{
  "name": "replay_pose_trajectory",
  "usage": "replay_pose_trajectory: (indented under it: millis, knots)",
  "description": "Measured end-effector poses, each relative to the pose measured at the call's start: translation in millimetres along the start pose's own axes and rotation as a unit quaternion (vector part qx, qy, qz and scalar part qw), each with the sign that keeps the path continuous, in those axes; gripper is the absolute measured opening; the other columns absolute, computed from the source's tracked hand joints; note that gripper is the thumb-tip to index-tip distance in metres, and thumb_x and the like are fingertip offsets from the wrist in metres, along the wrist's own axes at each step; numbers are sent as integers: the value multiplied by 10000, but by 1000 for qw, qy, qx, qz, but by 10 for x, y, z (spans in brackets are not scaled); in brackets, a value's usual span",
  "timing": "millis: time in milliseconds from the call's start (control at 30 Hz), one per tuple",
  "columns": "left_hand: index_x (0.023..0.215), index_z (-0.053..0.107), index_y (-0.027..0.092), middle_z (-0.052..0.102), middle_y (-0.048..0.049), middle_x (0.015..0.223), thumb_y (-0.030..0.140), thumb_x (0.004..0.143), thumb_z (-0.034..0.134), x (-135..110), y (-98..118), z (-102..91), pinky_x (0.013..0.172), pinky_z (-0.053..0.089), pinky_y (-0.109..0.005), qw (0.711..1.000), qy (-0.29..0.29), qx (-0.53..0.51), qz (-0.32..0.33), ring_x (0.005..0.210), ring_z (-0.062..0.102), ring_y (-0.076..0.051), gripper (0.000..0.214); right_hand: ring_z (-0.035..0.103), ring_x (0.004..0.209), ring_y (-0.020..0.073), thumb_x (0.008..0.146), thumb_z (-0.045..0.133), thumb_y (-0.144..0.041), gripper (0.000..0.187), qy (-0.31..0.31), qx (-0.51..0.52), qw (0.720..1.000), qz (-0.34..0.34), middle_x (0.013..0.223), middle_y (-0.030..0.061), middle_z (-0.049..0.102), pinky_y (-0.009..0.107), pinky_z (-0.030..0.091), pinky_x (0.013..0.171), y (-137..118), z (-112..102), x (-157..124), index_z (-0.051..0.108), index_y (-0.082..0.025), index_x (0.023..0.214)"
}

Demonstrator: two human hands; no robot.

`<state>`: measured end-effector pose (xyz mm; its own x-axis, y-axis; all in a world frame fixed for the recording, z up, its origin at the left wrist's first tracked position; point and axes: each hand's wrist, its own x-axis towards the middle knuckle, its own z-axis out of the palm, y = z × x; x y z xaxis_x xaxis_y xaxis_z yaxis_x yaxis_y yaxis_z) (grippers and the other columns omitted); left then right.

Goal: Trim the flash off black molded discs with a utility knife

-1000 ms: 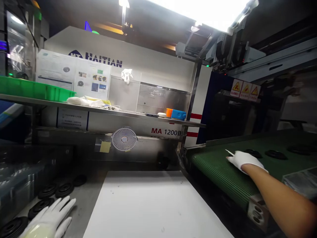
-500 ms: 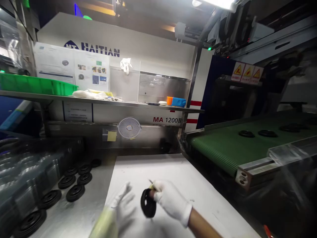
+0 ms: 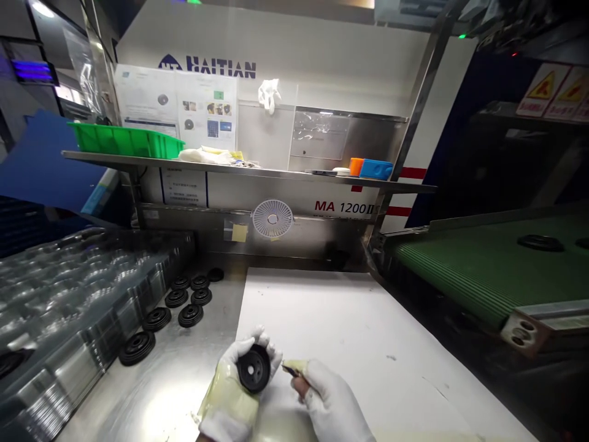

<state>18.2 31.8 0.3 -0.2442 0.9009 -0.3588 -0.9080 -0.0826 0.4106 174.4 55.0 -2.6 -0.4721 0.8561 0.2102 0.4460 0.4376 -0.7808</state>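
Observation:
My gloved left hand (image 3: 234, 387) is closed around a black round wheel-like part (image 3: 254, 369), its hollow face tilted up with a pale hole in the middle. Just to the right, my gloved right hand (image 3: 322, 393) pinches a small dark pointed tool (image 3: 291, 371), whose exact kind I cannot make out. The tool's tip is near the part's rim, with a small gap between them. Both hands are above a white sheet (image 3: 313, 307) on the metal table. More black round parts (image 3: 190, 315) lie to the left of the sheet.
Clear plastic trays (image 3: 83, 331) are stacked at left. A green conveyor belt (image 3: 460, 270) at right carries black parts. Across the back runs a metal shelf (image 3: 276, 176) with a green bin (image 3: 129, 141) and a blue block (image 3: 375, 169). A small white fan (image 3: 273, 218) is below it.
The black part has passed from my right hand to my left, which was open before. My right hand keeps the small tool. The view has turned left.

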Motion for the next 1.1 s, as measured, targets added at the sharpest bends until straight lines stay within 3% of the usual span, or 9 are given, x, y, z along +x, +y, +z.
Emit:
replay_pose_trajectory:
  millis: [100,200,333,400,567,800,900,967,1100]
  knots:
    - [895,613,108,606,-53,718,104,680,594,-32,-16,16,752,512,-410,1000,-28,-4,12,679,600,-183,216,605,708,207,877,355,-364,283,-6,-76,997,28,768,21,650,280,446,637,23,128,-75,605,-258,957]
    - [863,626,100,592,-44,664,126,678,615,-96,-53,75,698,512,-333,999,-34,4,-14,625,571,-152,187,614,721,209,908,316,-367,297,4,-138,990,19,791,21,657,272,433,628,-72,189,-85,597,-269,895]
    - [837,627,113,577,-31,632,119,682,609,-150,-81,141,607,503,-273,999,-16,12,-35,598,556,-140,155,624,786,200,904,343,-265,278,14,-163,986,-9,886,-4,671,260,415,648,-184,174,-72,562,-312,1068]
    - [839,623,124,576,-27,642,109,684,601,-139,-93,134,643,518,-308,999,-23,8,-22,597,554,-141,157,621,739,194,912,331,-263,270,22,-182,983,-7,872,1,673,259,398,615,-168,188,-84,566,-291,1043]
    - [848,622,131,579,-23,671,105,698,602,-59,-142,71,806,509,-424,999,-24,9,34,636,562,-143,154,603,620,194,940,272,-340,308,16,-236,971,14,696,-8,635,271,326,525,-51,354,-162,517,-252,775]
    - [936,630,132,626,-61,800,151,734,597,-42,-172,77,865,492,-411,996,-9,2,85,769,613,-164,205,623,592,186,912,307,-287,256,32,-241,970,8,674,-10,655,277,272,492,-98,513,-193,533,-260,795]
    - [1036,601,115,636,-124,940,192,745,590,-69,-107,29,827,498,-440,998,-45,50,13,837,622,-224,301,635,664,199,905,304,-281,262,27,-195,980,6,745,3,667,269,322,530,-69,469,-167,561,-259,856]
    - [1053,589,119,633,-112,890,179,740,575,-76,-61,-7,774,509,-427,996,-70,54,-19,792,621,-222,318,634,730,203,902,311,-288,257,35,-159,987,4,803,7,670,261,357,580,-39,425,-153,566,-260,900]
    - [971,606,120,571,-40,689,131,717,566,-56,-53,4,610,508,-320,997,-63,32,17,625,573,-159,258,607,652,195,918,294,-317,270,52,-205,977,10,722,3,640,265,341,570,-32,366,-143,529,-247,806]
